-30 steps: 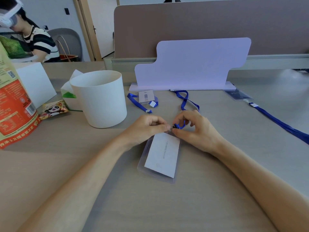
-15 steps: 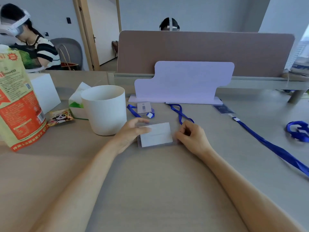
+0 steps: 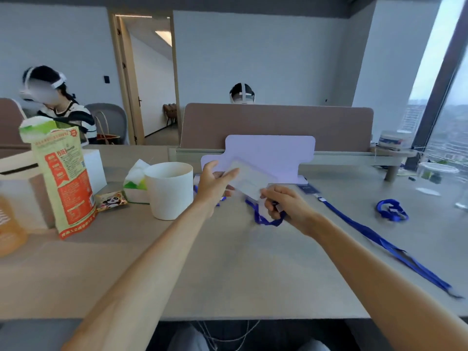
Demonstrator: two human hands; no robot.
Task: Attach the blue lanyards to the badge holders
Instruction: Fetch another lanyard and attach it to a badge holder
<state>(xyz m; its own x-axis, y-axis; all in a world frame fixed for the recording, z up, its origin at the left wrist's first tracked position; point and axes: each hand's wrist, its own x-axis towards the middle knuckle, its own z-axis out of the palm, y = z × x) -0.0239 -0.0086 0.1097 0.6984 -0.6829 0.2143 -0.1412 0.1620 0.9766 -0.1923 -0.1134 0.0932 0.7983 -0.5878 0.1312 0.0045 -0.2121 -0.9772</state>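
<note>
A clear badge holder [image 3: 249, 179] with a white card inside is lifted above the desk, blurred by motion. My left hand [image 3: 214, 184] grips its left end. My right hand [image 3: 283, 205] holds its right end together with the blue lanyard [image 3: 263, 219], which hangs in a loop below my fingers. A second badge holder [image 3: 307, 190], dark, lies flat at the right with a long blue lanyard [image 3: 379, 240] running from it toward the desk's front edge. A coiled blue lanyard [image 3: 391, 210] lies farther right.
A white cup [image 3: 171, 190] stands left of my left hand, with a tissue pack [image 3: 134, 183], a snack packet [image 3: 111, 201] and a tall orange bag [image 3: 60, 178] beyond it. A lilac stand [image 3: 269, 157] rises behind the hands. Two people sit beyond the desk.
The badge holder lay flat on the desk; both hands have now raised it, with the lanyard trailing from the right end. My view has tilted upward.
</note>
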